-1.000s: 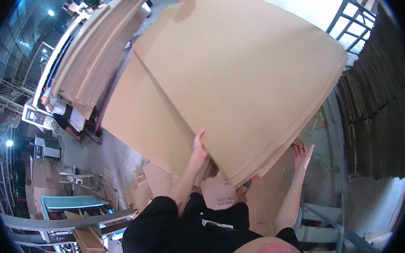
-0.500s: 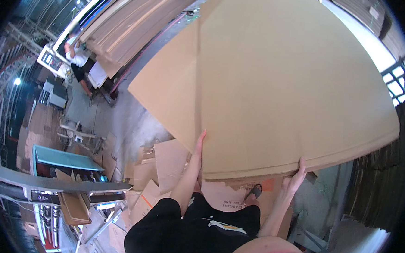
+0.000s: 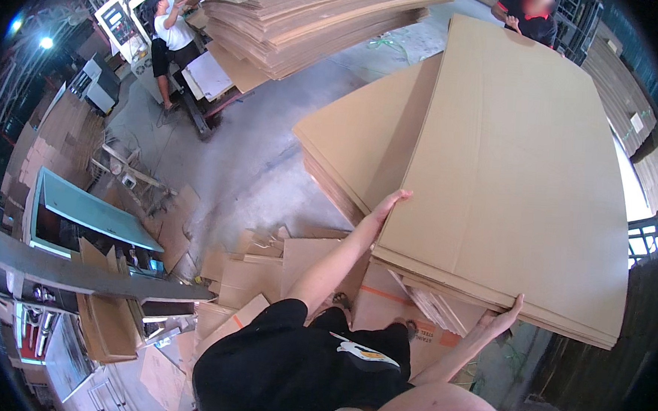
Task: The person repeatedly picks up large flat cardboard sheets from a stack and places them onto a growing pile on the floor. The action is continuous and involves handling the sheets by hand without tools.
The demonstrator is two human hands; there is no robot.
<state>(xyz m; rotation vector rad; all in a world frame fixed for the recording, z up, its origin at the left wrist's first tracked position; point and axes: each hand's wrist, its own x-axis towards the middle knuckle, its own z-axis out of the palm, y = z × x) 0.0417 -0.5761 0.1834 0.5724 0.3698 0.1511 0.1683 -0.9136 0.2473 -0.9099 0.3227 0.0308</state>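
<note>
A small stack of large brown cardboard sheets (image 3: 520, 164) lies tilted in front of me, over a lower pile of cardboard (image 3: 371, 129) whose left part shows. My left hand (image 3: 395, 200) grips the stack's left edge near its close corner. My right hand (image 3: 504, 316) holds the near edge from below, the thumb over the top sheet and the other fingers largely hidden under it. At the far end stands a person in a dark shirt (image 3: 532, 18), one hand by the sheets' far edge; whether it touches them I cannot tell.
A tall stack of cardboard (image 3: 318, 16) stands far left, beside a person in a white top (image 3: 175, 34) at a machine. Cardboard scraps (image 3: 249, 280) litter the floor by my feet. A grey metal beam (image 3: 98, 282) and a teal-lidded box (image 3: 103, 208) are at left.
The sheets have shifted right and sit lower in view, uncovering more of the pile beneath at left. My hands moved right with them. The dark-shirted person now shows at the far end.
</note>
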